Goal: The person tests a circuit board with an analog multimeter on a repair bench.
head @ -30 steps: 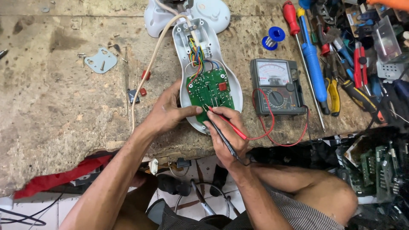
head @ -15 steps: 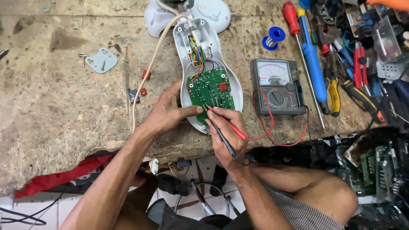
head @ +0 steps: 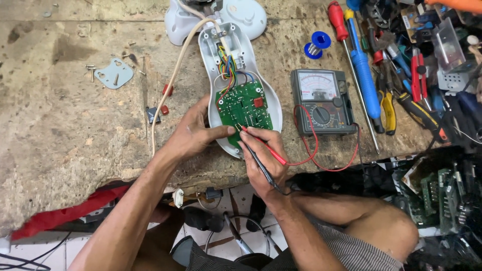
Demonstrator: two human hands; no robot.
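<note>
An opened white appliance housing (head: 216, 55) lies on the worn workbench (head: 60, 110), with a green circuit board (head: 246, 106) and coloured wires inside. My left hand (head: 193, 133) rests on the housing's near left edge, thumb pressing the board's lower corner. My right hand (head: 263, 153) holds both a red probe (head: 266, 148) and a black probe (head: 258, 163), their tips touching the board's lower edge. Red and black leads run to the analog multimeter (head: 321, 103) just right of the housing.
Screwdrivers (head: 361, 65), pliers and other tools crowd the bench's right side, with a blue solder spool (head: 316, 44). A small metal plate (head: 114, 74) and loose screws lie at the left. A cream cable (head: 168, 90) runs along the housing. My bare knee (head: 381, 226) shows below the bench.
The hands and probes have barely shifted; the probe tips stay on the board's lower edge.
</note>
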